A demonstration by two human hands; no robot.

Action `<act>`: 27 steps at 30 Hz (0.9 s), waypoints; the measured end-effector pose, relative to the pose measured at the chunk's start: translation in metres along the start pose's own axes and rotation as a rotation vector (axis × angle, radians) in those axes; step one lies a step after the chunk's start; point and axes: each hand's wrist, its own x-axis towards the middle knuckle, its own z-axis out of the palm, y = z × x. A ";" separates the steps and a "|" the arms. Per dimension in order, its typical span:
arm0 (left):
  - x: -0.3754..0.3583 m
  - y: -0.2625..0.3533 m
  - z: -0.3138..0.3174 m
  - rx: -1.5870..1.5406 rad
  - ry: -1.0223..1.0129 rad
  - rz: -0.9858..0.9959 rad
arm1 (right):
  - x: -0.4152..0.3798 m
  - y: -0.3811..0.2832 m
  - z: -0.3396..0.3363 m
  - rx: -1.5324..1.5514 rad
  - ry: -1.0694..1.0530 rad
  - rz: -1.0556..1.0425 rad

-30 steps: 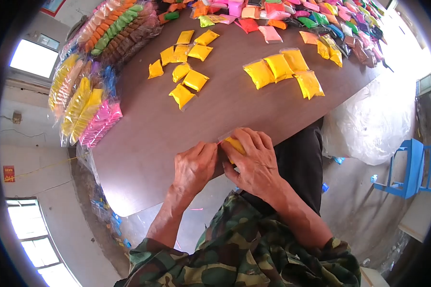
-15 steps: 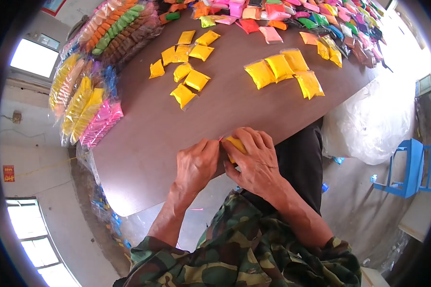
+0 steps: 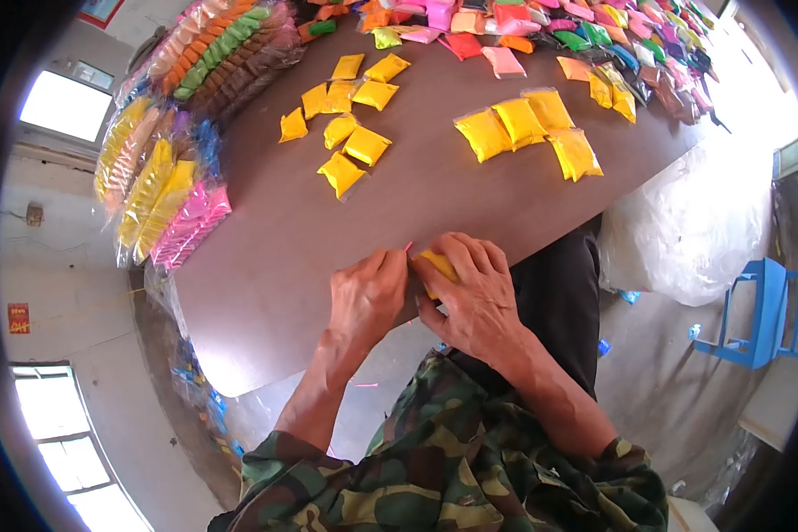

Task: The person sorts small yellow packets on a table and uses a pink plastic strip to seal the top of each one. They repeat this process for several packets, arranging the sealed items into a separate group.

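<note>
Near the front edge of the brown table [image 3: 301, 248], my right hand [image 3: 473, 293] is wrapped round a yellow packet [image 3: 438, 266], covering much of it. My left hand [image 3: 368, 288] is closed in a pinch just to its left, with a thin pink strip [image 3: 409, 246] showing above its fingertips. The two hands nearly touch. Beyond them lie several loose yellow packets [image 3: 366, 145] on the left and a cluster of yellow packets [image 3: 520, 121] on the right.
Bagged rows of coloured packets [image 3: 213, 58] stand at the back left, with more bags [image 3: 164, 195] below. A pile of mixed packets [image 3: 585, 35] lies along the far edge. Right of the table are a large clear plastic bag [image 3: 692, 222] and a blue stool [image 3: 758, 310].
The view has shifted slightly. More of the pink strip shows above my left hand's fingertips. My right hand keeps its hold on the yellow packet.
</note>
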 end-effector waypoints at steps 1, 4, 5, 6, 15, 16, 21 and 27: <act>0.005 -0.005 0.001 -0.019 0.020 -0.015 | 0.002 0.000 -0.002 0.003 -0.010 0.002; 0.009 -0.008 -0.002 -0.089 0.051 -0.060 | 0.000 0.001 -0.001 0.002 0.001 0.000; 0.006 -0.003 -0.008 -0.118 0.049 -0.079 | 0.000 0.001 0.000 0.006 0.028 -0.009; 0.003 0.001 -0.011 -0.149 0.042 -0.099 | 0.000 0.001 0.000 0.011 0.052 -0.013; -0.001 0.006 -0.006 -0.224 0.039 -0.150 | 0.001 0.000 -0.001 -0.001 0.045 -0.011; -0.001 0.006 -0.006 -0.213 0.051 -0.154 | -0.001 0.000 0.000 -0.003 0.043 -0.007; -0.002 0.011 -0.012 -0.208 0.057 -0.187 | -0.003 0.000 0.000 0.011 0.046 -0.010; 0.007 -0.001 0.000 -0.175 0.018 -0.086 | -0.004 0.002 0.002 0.003 0.032 -0.015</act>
